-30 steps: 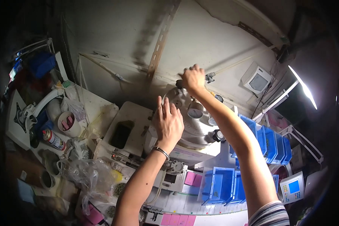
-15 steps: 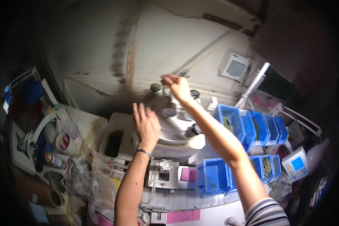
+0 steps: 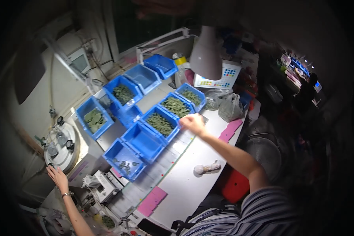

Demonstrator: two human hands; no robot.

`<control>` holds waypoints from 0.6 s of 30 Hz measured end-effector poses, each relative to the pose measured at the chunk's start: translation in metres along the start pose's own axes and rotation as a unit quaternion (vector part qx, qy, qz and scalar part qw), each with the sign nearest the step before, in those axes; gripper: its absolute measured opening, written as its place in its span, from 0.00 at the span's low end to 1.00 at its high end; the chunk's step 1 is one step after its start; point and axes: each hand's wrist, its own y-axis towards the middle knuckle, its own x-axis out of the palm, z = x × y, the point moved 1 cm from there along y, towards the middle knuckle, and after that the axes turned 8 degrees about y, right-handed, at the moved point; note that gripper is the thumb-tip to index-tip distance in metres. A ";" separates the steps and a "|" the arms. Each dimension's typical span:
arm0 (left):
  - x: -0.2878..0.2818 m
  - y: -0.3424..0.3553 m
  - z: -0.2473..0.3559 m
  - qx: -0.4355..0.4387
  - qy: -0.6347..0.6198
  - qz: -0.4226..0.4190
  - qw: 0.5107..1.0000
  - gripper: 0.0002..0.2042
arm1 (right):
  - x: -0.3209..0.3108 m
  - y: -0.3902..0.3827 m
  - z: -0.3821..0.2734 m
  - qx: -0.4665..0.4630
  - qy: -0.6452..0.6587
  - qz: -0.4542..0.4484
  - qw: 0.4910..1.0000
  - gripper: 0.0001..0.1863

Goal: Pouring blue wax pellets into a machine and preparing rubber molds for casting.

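Observation:
My left hand [image 3: 58, 177] is at the lower rim of a round white machine top [image 3: 70, 157] with gauges and black knobs. Its fingers are stretched out beside one black knob; whether they touch it I cannot tell. Held over the near side of the blue bins, my right hand [image 3: 193, 124] has its fingers curled closed. What they hold, if anything, is hidden. Just beside it are a blue bin of small grey-green pieces [image 3: 176, 107] and another such bin [image 3: 159, 124].
More blue bins surround these; one holds larger green pieces [image 3: 94, 120]. A white lamp head [image 3: 206, 55] hangs before a white panel of coloured buttons [image 3: 227, 74]. On the white table lie a pink strip [image 3: 152, 200], a whitish bundle [image 3: 207, 168] and a plastic bag [image 3: 230, 108].
The view has swung right toward the bins. My right hand has left the top of the round machine for the bins; my left hand stays by the machine, now lower left.

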 end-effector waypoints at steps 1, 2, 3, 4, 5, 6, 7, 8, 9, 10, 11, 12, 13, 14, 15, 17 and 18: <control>-0.014 -0.013 0.023 0.012 -0.002 -0.002 1.000 0.24 | -0.051 0.016 0.047 0.025 -0.030 0.039 0.998 0.12; -0.033 -0.034 0.051 0.000 -0.032 -0.035 0.999 0.24 | -0.085 0.024 0.079 0.086 0.126 0.122 0.981 0.11; -0.049 -0.056 0.067 -0.025 -0.067 -0.062 0.996 0.25 | -0.110 0.036 0.099 0.114 0.182 0.149 0.965 0.11; -0.056 -0.081 0.078 -0.044 -0.189 -0.023 0.981 0.25 | -0.124 0.052 0.116 0.143 0.241 0.154 0.947 0.11; -0.067 -0.107 0.098 -0.015 -0.200 -0.021 0.979 0.24 | -0.135 0.071 0.138 0.168 0.279 0.168 0.931 0.12; -0.067 -0.132 0.110 -0.023 -0.232 -0.038 0.972 0.24 | -0.141 0.091 0.160 0.191 0.317 0.178 0.912 0.14; -0.084 -0.158 0.140 -0.044 -0.264 -0.084 0.960 0.23 | -0.145 0.111 0.185 0.176 0.378 0.178 0.891 0.18; -0.098 -0.186 0.165 -0.079 -0.242 -0.096 0.962 0.22 | -0.143 0.132 0.198 0.172 0.428 0.177 0.870 0.19; -0.090 -0.209 0.169 -0.022 -0.217 -0.095 0.971 0.21 | -0.139 0.150 0.205 0.155 0.468 0.184 0.850 0.19; -0.097 -0.229 0.194 -0.080 -0.270 -0.117 0.952 0.20 | -0.132 0.162 0.216 0.148 0.500 0.195 0.830 0.19; -0.104 -0.249 0.220 -0.138 -0.321 -0.138 0.927 0.18 | -0.130 0.174 0.227 0.131 0.568 0.197 0.788 0.17; -0.096 -0.256 0.234 -0.143 -0.318 -0.141 0.927 0.18 | -0.129 0.186 0.237 0.080 0.617 0.158 0.767 0.16; -0.098 -0.262 0.243 -0.149 -0.314 -0.144 0.927 0.18 | -0.122 0.196 0.239 0.044 0.641 0.155 0.751 0.18; -0.100 -0.269 0.251 -0.154 -0.311 -0.149 0.926 0.18 | -0.116 0.204 0.243 0.009 0.663 0.152 0.733 0.19; -0.101 -0.276 0.259 -0.159 -0.309 -0.154 0.925 0.18 | -0.113 0.210 0.248 0.013 0.666 0.144 0.732 0.19; -0.101 -0.291 0.271 -0.168 -0.306 -0.166 0.922 0.18 | -0.113 0.219 0.260 -0.030 0.718 0.128 0.684 0.16; -0.100 -0.298 0.276 -0.172 -0.306 -0.173 0.920 0.18 | -0.114 0.223 0.265 -0.044 0.721 0.111 0.682 0.14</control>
